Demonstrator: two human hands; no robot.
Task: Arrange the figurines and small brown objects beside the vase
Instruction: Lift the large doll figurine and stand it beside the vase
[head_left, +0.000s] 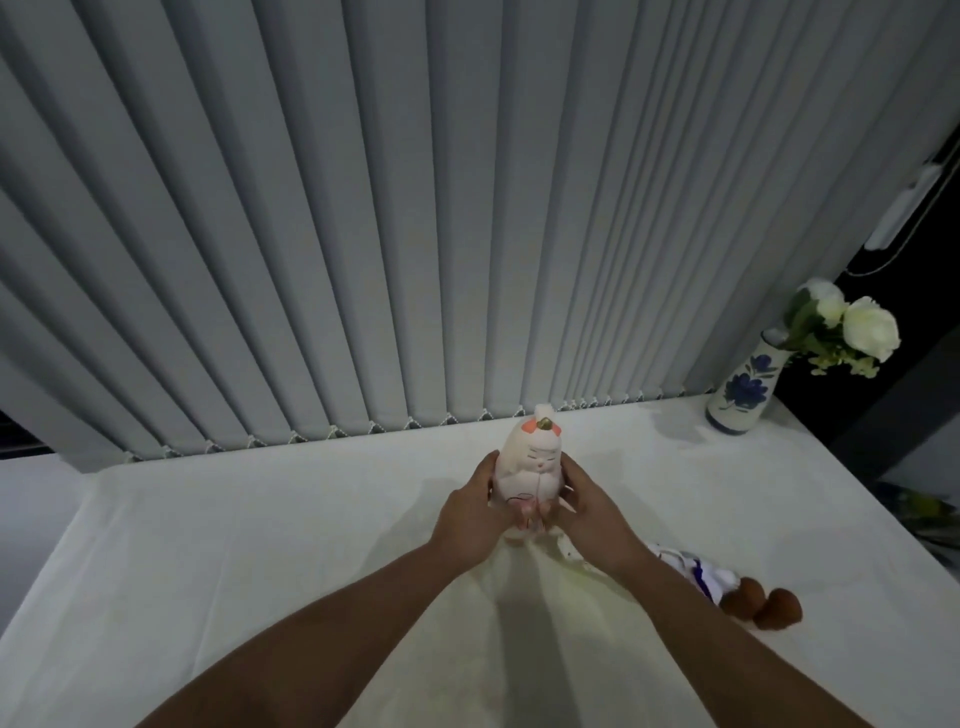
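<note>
- The wall of pale grey vertical blind slats (363, 218) is hanging down to the far edge of the surface, closing off the back, so everything has to be arranged in front of it.
- The broad worktop draped in a smooth white cloth (234, 545) is carrying all the task's things, with most of its left half lying bare.
- The white ceramic vase painted with blue flowers (740, 387) is standing upright at the far right corner, holding white artificial roses (852, 325) that are leaning out to the right; it is marking the spot the pieces should gather beside.
- The pale pink, egg-shaped figurine with orange ear patches and a small painted face (530, 467) is being held upright at the middle of the worktop, well apart from the vase and to its left.
- The left hand (470, 517) and the right hand (584, 506) are both clamped on its sides, probably steadying a rounded, smooth body that could slip from a single grip.
- A white figurine with blue and purple trim (698, 569) is lying beside the right forearm, partly hidden by it.
- Three small brown rounded objects (776, 616) are sitting just beside that figurine, near the right edge, not yet moved to the vase.
</note>
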